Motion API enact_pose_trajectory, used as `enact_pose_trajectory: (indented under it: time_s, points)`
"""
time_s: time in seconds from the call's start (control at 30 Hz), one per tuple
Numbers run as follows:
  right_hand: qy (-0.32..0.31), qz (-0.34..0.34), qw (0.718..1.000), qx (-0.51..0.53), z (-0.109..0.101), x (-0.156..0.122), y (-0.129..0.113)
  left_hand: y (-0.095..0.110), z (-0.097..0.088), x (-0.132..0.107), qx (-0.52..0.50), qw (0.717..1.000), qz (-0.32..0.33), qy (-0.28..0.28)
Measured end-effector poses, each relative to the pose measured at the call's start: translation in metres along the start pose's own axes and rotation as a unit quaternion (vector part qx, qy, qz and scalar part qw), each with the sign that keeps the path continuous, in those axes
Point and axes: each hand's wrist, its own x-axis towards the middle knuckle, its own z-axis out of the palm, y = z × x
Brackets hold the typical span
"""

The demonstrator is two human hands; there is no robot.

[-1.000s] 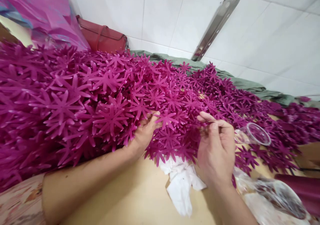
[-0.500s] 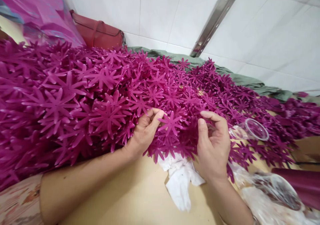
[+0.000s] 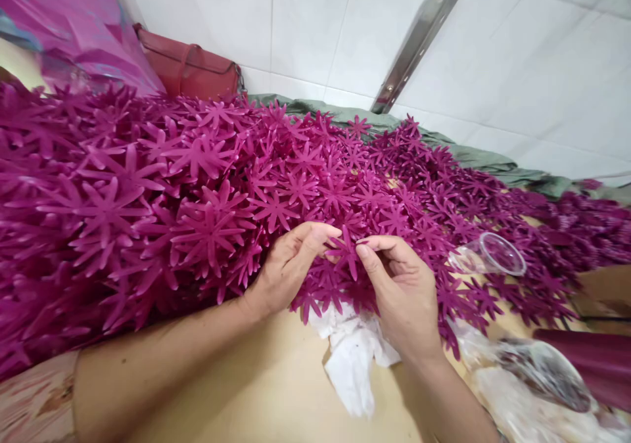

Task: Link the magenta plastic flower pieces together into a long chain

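White tiled wall (image 3: 305, 35) stood behind the work; below it, a tan tabletop (image 3: 266, 377) carried a large heap of magenta star shapes (image 3: 148, 213).

Change noted: half a second earlier the right hand (image 3: 404, 292) was apart, its thumb and forefinger spread. At this reading it had met the left hand (image 3: 286, 265) at one star-shaped piece (image 3: 348, 254), which had gone from nearly face-on to tilted. Judged meaning: handling had passed from a one-handed hold to a two-handed one.

Position: the piece lay between the two sets of fingertips, just above the near edge of the heap. Left grip: thumb and forefinger pinching its left side, though the exact contact was partly hidden. Right grip: thumb and forefinger pressed together on a petal tip at its right side.

Surroundings: crumpled white tissue (image 3: 351, 357) lay below the hands; a clear plastic cup (image 3: 500, 254) rested on its side to the right.
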Motion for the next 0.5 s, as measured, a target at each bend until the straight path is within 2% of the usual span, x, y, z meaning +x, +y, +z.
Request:
enact_pose_trajectory:
  time_s: [0.13,0.33,0.5]
  points:
    - [-0.022,0.019,0.999,0.023,0.0,0.001,-0.001,-0.007,0.001,0.003,0.015,1.0,-0.012,0.001]
    - [-0.038,0.009,0.999,0.037,0.003,0.002,0.0,-0.012,-0.001,0.007,-0.005,1.0,-0.017,-0.01]
    - [-0.052,-0.018,0.998,0.003,0.0,0.003,0.002,-0.013,-0.001,0.007,0.009,1.0,-0.003,0.002]
